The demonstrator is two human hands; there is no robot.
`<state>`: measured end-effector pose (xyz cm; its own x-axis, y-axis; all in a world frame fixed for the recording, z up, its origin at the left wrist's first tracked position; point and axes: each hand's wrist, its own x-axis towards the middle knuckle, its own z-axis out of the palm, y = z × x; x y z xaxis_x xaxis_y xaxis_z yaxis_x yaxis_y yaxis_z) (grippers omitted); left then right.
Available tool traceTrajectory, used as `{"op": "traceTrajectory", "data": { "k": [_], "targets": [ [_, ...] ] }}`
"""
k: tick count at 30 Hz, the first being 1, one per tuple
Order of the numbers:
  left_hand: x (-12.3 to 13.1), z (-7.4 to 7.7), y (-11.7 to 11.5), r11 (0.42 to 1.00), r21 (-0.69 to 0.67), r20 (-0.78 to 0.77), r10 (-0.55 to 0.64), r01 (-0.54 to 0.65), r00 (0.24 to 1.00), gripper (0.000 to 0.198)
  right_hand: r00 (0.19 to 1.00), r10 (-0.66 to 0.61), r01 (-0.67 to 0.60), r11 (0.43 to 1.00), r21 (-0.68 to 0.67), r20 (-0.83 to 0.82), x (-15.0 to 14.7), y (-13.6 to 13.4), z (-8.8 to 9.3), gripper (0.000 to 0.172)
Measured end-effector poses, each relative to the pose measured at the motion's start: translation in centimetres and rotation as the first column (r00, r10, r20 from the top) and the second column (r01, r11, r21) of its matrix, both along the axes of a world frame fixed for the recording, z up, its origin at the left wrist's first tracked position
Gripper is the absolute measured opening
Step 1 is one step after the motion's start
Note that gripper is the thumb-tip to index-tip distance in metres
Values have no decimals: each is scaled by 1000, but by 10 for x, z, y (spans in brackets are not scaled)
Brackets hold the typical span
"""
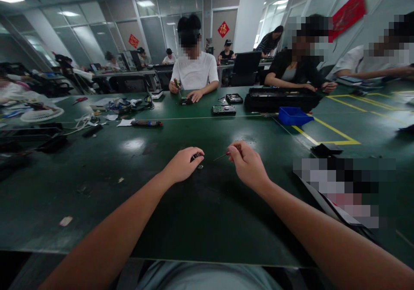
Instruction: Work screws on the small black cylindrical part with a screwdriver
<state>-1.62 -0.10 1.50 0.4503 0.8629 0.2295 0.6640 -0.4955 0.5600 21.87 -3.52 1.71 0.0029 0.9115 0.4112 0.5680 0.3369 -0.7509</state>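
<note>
My left hand [185, 164] is closed around a small dark object with a shiny edge [195, 156], mostly hidden by my fingers, so I cannot tell its kind. In my right hand [247, 162] is a thin screwdriver [221, 156], its metal shaft pointing left toward my left hand and its reddish handle inside my fingers. The shaft's tip is apart from the dark object. Just below my left fingertips, a small shiny piece [200, 167] lies on the green table [207, 221].
Across the table a person in white [194, 72] works on a device. Hard drives [224, 110], a long black casing [281, 99] and a blue bin [294, 116] stand ahead. An electric screwdriver [147, 123] and tangled cables [129, 104] lie left; papers [336, 203] lie right.
</note>
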Motion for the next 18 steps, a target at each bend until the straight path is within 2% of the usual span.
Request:
{"op": "traceTrajectory", "data": {
  "k": [2, 6, 9, 12, 15, 18],
  "targets": [
    [-1, 0, 1, 1000, -2, -112, -23, 23, 993, 29, 1000, -1, 1, 1000, -8, 4, 0, 0, 1, 24],
    [-2, 0, 1, 994, -100, -325, -67, 36, 943, 38, 1000, 8, -8, 1000, -28, 18, -1, -1, 3, 25],
    [-2, -2, 0, 990, -125, -367, -104, 62, 924, 33, 1000, 18, -17, 999, -33, 12, -1, -2, 2, 25],
    [-2, -5, 1, 992, -113, -294, -94, 63, 951, 25, 1000, 24, -24, 999, -37, 8, -1, -2, 2, 25],
    [-5, -6, 3, 990, -134, -99, -63, 49, 993, 23, 999, 33, -33, 999, -44, 11, -1, -2, 2, 25],
    [-7, 0, 4, 986, -163, 88, 0, 14, 996, 23, 999, 47, -47, 998, -35, 7, -1, -2, 2, 25]
  ]
}}
